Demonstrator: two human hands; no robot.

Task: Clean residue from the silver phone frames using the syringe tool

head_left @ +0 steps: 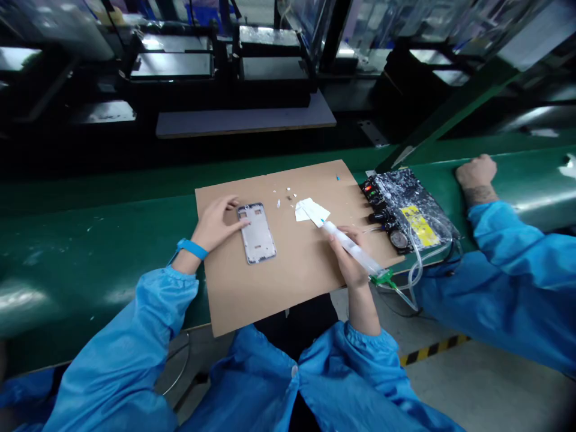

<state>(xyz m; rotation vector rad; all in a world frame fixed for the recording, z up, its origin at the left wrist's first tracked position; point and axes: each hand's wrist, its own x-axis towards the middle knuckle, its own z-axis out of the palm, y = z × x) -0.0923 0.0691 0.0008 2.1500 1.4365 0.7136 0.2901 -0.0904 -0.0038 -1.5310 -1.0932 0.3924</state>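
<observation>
A grey phone frame [257, 233] lies flat on a brown cardboard sheet [288, 282]. My left hand [216, 221] rests at its left edge, thumb touching the frame and fingers curled along its top corner. My right hand [348, 258] grips a clear glue syringe [351, 246] like a pen. The syringe tip touches a scrap of white paper [312, 211] to the right of the frame. A clear tube [416, 273] runs from the syringe's green end to the right.
A glue dispenser box [411, 210] with knobs and a yellow label sits at the cardboard's right edge. A co-worker's fist [476, 172] and blue sleeve [517, 264] lean on the green conveyor belt [90, 252]. Dark trays stand behind the belt.
</observation>
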